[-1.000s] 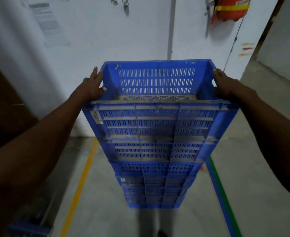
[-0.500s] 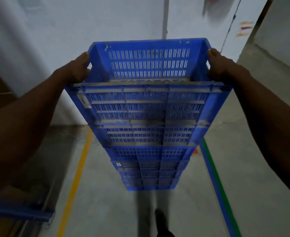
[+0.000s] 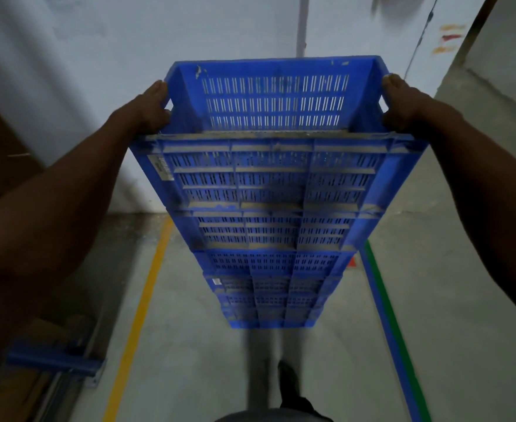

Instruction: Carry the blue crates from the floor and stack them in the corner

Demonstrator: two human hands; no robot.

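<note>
Slotted, dusty top blue crate (image 3: 273,95), open side up, long axis left to right, level atop stack of blue crates (image 3: 270,239) by far wall (image 3: 129,41). Gripped at left end by left hand (image 3: 147,111), at right end by right hand (image 3: 403,105).

The fingers of the left hand (image 3: 147,109) and the right hand (image 3: 403,105) curl out of sight behind the side walls of the top crate (image 3: 272,117). The lower crates in the stack (image 3: 269,284) show only their near faces. A label (image 3: 160,167) on the top crate is too blurred to read. The shoe (image 3: 287,376) is smeared and dark, and the blue beam (image 3: 52,359) runs off the left edge.
</note>
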